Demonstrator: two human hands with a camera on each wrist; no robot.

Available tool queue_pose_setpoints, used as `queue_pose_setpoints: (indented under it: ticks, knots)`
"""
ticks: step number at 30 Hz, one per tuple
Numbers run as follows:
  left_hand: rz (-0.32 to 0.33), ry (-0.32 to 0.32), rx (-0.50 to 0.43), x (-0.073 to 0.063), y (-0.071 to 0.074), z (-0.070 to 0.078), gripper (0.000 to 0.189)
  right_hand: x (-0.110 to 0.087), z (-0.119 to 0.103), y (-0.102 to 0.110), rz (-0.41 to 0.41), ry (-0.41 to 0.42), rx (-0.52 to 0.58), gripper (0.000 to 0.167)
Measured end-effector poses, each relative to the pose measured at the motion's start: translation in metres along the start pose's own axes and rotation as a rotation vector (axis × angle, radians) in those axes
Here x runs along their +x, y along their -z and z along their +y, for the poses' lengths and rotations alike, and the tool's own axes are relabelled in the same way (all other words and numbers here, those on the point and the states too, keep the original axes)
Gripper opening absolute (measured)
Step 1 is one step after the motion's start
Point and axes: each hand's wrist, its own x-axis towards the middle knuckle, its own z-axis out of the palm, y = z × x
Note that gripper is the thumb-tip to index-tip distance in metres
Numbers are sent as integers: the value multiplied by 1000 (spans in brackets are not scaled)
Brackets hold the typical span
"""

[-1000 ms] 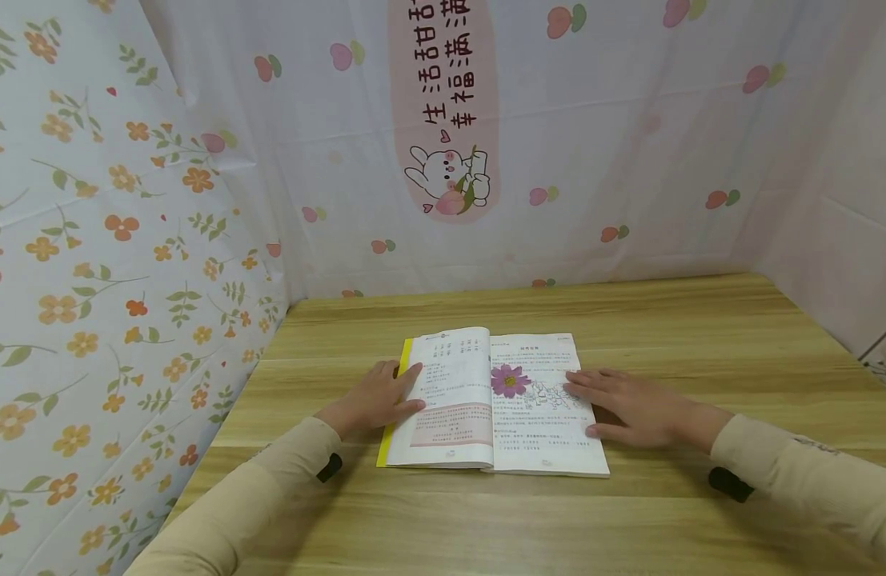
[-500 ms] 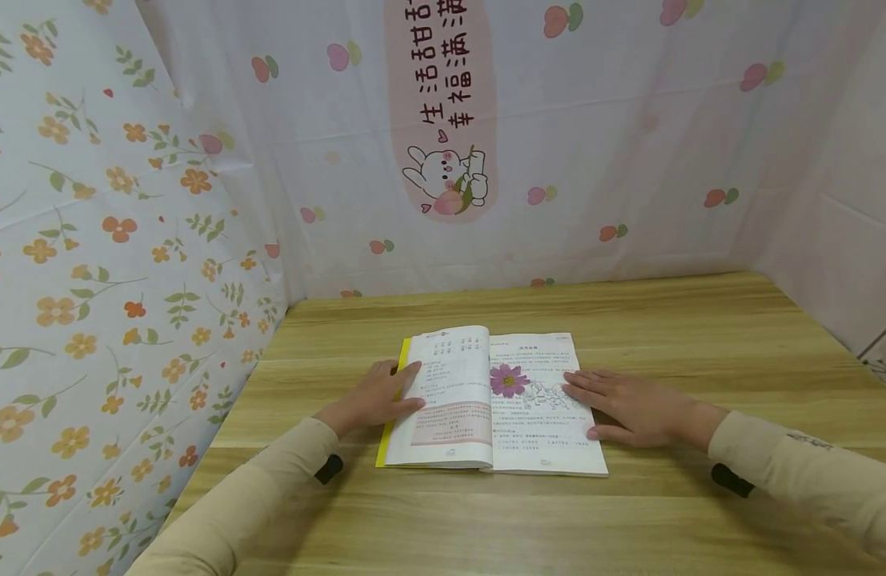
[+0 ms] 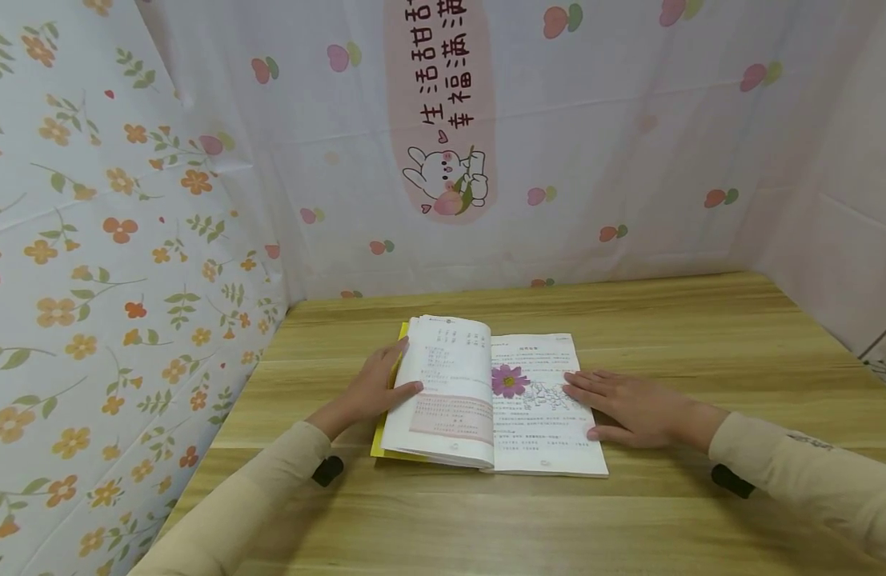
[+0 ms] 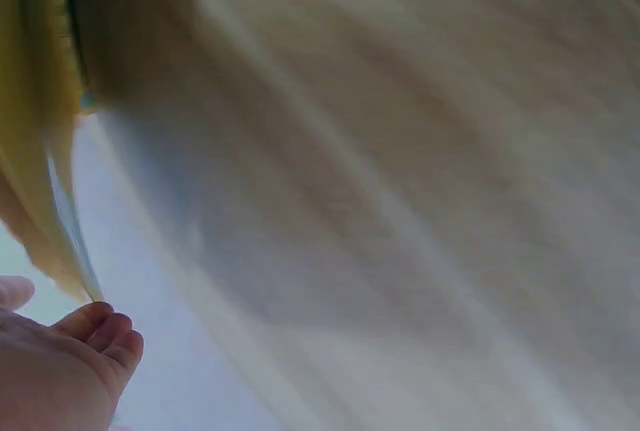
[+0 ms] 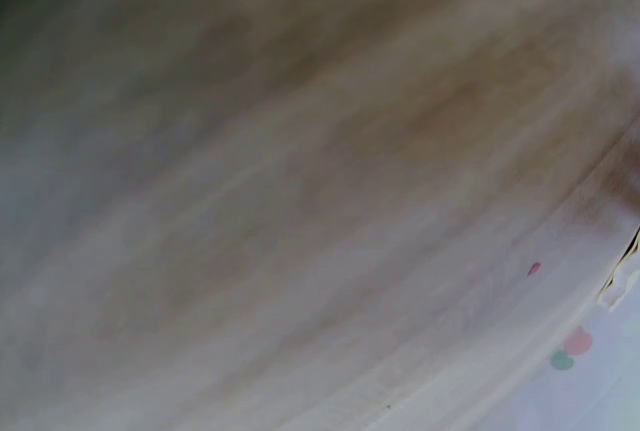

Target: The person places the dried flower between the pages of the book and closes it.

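Note:
An open book [image 3: 539, 452] with a yellow cover lies on the wooden table. My left hand [image 3: 374, 388] grips its left half by the outer edge, thumb over the printed page [image 3: 450, 364], fingers beneath the cover; that side is raised off the table. From below, the left wrist view shows the yellow cover [image 4: 30, 141] meeting the fingertips of my left hand [image 4: 70, 366]. A purple flower [image 3: 511, 382] with a yellow centre is on the right page, near the spine. Across that page's outer edge rests my right hand [image 3: 640, 412], fingers extended.
Wood-grain table [image 3: 500, 528] surrounds the book. A white cloth with peaches and a rabbit [image 3: 450, 180] hangs behind it; a flowered cloth [image 3: 111, 304] hangs at the left. The right wrist view is mostly blurred table, with a book corner [image 5: 622, 276] at its edge.
My left hand has slid its fingers under the cover and lifted the book's left half, which is now higher and tilted. The right hand and the flower stay where they were.

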Motion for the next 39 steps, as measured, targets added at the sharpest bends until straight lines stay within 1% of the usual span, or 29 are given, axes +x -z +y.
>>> queue_pose_setpoints:
  ticks: [2,5,8,11,12,17,22,26,32,35,39]
  knots:
    - [22,-9,-12,0,4,6,87,0,0,-1,-1,0,-2,69]
    - [49,-16,-7,2,11,17,86,0,0,-1,1,-4,-2,69]
    - [81,-43,1,4,17,27,86,0,-1,0,7,-10,-3,69]
    - [105,-80,-19,7,21,37,87,0,-2,1,7,-22,-6,69]
    - [109,-90,-31,8,23,40,87,0,-3,1,6,-25,-4,69]
    - [106,-89,-135,12,28,56,86,0,-3,2,0,-21,7,69]
    - [78,-80,-247,19,31,71,82,0,-3,2,11,-9,9,68]
    - [51,-91,-314,27,31,85,82,0,-2,1,15,-12,9,68]
    - [31,-116,-401,37,24,106,87,0,-3,1,10,-23,17,68]
    - [33,-133,-423,41,20,118,88,0,-3,0,9,-25,19,68]
    - [28,-135,-436,45,12,132,89,-1,-3,1,-6,-37,29,69]
